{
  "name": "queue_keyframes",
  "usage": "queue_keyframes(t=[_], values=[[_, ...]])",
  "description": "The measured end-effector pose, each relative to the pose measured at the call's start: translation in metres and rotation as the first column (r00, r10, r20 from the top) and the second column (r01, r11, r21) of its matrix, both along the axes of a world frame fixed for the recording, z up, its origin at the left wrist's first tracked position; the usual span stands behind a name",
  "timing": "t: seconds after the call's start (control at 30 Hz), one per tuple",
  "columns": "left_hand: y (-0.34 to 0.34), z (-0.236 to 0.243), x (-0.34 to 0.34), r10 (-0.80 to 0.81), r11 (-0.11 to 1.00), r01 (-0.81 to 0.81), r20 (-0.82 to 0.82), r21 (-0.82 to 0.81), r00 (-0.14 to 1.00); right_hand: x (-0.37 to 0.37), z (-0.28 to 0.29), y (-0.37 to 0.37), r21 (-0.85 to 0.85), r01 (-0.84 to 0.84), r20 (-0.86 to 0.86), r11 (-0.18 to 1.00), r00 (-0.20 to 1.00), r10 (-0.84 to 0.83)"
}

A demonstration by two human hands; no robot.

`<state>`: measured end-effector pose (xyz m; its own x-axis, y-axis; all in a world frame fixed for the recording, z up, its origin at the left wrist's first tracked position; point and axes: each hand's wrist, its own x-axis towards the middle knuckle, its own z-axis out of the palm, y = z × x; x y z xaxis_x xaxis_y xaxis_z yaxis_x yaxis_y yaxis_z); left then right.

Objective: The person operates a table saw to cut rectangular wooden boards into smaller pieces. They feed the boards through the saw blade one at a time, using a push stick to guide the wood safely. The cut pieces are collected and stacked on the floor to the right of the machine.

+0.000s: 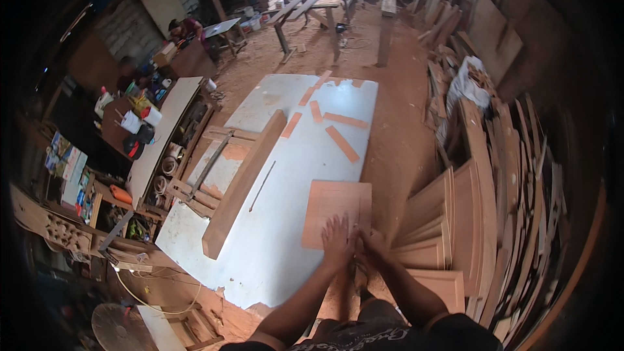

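A square, flat wooden panel (322,201) lies at the near right edge of the white worktable (260,247), with faint lines on its surface. My left hand (337,240) rests on the panel's near part, fingers stretched out and spread. Close beside it, at the panel's near right corner, my right hand (370,246) has its fingers drawn together. Whatever it may be gripping is too small to make out. Left of the panel, a thin dark rod (262,186) lies on the table, and beyond that a long thick wooden beam (246,182).
Several short wood strips (342,143) lie at the table's far end. A long bar clamp (211,166) sits on a wooden frame left of the beam. Stacked boards (507,208) line the right side. At the left stands a cluttered bench (162,136); two people are beyond it.
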<state>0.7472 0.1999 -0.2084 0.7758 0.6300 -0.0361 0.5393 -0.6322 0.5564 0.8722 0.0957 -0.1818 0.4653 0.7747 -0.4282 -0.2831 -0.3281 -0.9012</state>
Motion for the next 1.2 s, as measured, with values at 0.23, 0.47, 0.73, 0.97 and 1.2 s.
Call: queue_keyframes(t=[0.23, 0.47, 0.73, 0.97, 1.2], values=[[-0.075, 0.104, -0.162, 0.516, 0.833, -0.178, 0.622, -0.523, 0.589, -0.055, -0.040, -0.102, 0.054, 0.336, -0.471, 0.940, 0.839, -0.273], [-0.086, 0.130, -0.259, 0.600, 0.767, -0.137, 0.624, -0.627, 0.501, -0.157, 0.009, -0.187, 0.418, 0.440, -0.787, 0.794, -0.261, 0.559], [-0.156, 0.184, -0.271, 0.270, 0.863, 0.132, 0.667, -0.487, 0.694, -0.233, 0.044, -0.212, 0.583, 0.409, -0.727, 0.702, -0.121, 0.675], [-0.199, 0.258, -0.227, 0.442, 0.658, 0.216, 0.602, -0.722, 0.665, -0.230, 0.010, -0.248, 0.604, 0.276, -0.775, 0.748, 0.424, 0.469], [-0.187, 0.230, -0.187, 0.311, 0.456, 0.353, 0.518, -0.817, 0.797, -0.236, 0.113, -0.238, -0.059, 0.498, -0.817, 0.865, 0.474, -0.329]])
